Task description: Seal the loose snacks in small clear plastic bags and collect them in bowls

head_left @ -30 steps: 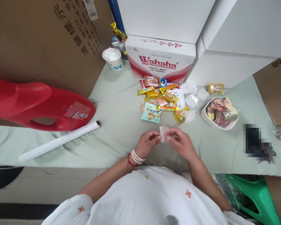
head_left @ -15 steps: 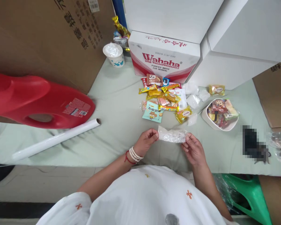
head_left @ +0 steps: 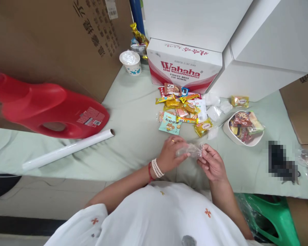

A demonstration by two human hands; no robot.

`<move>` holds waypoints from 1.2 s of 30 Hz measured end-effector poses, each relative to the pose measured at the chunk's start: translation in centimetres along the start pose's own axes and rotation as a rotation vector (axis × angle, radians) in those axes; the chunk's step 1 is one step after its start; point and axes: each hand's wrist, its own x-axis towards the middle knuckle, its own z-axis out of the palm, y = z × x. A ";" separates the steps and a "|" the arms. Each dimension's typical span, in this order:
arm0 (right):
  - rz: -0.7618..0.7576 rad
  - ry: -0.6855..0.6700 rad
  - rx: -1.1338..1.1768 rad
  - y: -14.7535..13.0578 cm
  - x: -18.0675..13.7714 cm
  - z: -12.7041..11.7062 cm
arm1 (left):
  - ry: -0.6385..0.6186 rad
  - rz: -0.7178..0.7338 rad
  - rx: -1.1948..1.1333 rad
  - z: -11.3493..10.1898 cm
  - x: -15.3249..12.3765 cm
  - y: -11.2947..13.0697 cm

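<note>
A crumpled clear plastic bag (head_left: pixel 194 150) is stretched between my two hands above the green cloth. My right hand (head_left: pixel 212 162) pinches its right end between thumb and fingers. Over the other end, my left hand (head_left: pixel 171 153) has its fingers curled around the plastic, slightly blurred; a beaded bracelet and a red cord circle that wrist. Just beyond my hands lies a heap of wrapped snacks, with a light-blue snack packet (head_left: pixel 169 123) nearest my left hand and a yellow-wrapped snack (head_left: pixel 203 127) at its right. Several crumpled clear wrappers (head_left: pixel 215 112) lie beside the heap.
A white bowl (head_left: pixel 228 135) of packaged snacks stands at the right. Leftward are a red jug (head_left: pixel 64 109) and a white tube (head_left: pixel 69 149). A paper cup (head_left: pixel 131 66) holding clear plastic stands near the Wahaha carton (head_left: pixel 184 66). Cardboard and white boxes line the back.
My left hand has moved right and closed over more of the bag, which is now bunched shorter. The right hand keeps its pinch. The view has shifted slightly.
</note>
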 end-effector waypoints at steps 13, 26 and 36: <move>-0.152 0.072 -0.359 1.8 -0.3 -1.5 | 0.278 -0.291 -0.376 1.2 -0.8 -1.3; -0.059 0.139 -0.304 1.7 0.4 -2.8 | 0.486 -0.520 -0.890 -0.3 -0.3 -2.6; -0.549 0.560 -0.855 0.6 -1.7 -4.6 | 0.457 -0.496 -0.839 -1.9 0.2 -1.7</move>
